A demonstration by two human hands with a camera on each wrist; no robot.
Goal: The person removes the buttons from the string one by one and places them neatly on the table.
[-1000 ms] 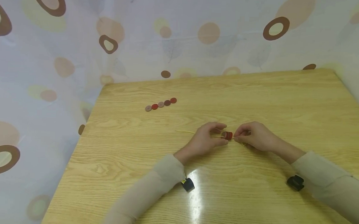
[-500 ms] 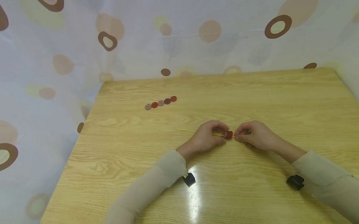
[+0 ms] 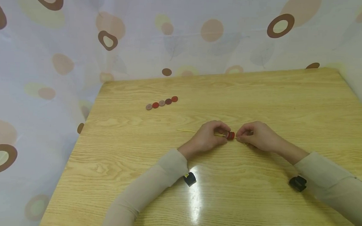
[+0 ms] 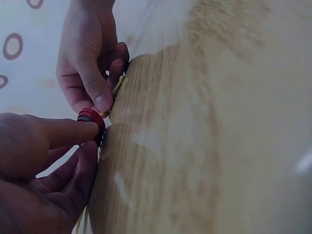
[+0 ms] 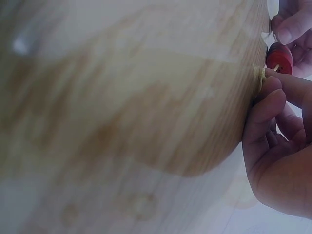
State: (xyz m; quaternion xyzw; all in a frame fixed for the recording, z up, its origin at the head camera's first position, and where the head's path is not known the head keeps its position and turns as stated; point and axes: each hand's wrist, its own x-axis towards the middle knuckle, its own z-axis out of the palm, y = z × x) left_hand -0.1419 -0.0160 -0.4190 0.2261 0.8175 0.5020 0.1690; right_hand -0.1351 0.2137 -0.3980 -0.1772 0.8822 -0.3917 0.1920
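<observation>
A short stack of red and brown buttons (image 3: 230, 135) is threaded on a yellow string (image 3: 186, 130) near the middle of the wooden table. My left hand (image 3: 208, 137) pinches the stack between thumb and fingers. In the left wrist view a red button (image 4: 87, 113) faces outward from that grip. Just beyond the stack's right end, my right hand (image 3: 258, 137) pinches the string between thumb and forefinger. The right wrist view shows a knotted bit of string (image 5: 260, 75) at those fingertips, close to the red end button (image 5: 282, 65).
A slanting row of several loose buttons (image 3: 161, 103), red, brown and pale, lies farther back on the left of the table (image 3: 122, 164). Black devices hang at the left wrist (image 3: 190, 179) and right wrist (image 3: 298, 183). A patterned curtain (image 3: 183, 36) borders the table's back.
My left thumb and fingers, held apart around the stack a second ago, have come together on the buttons. My right hand keeps its pinch on the string in nearly the same spot.
</observation>
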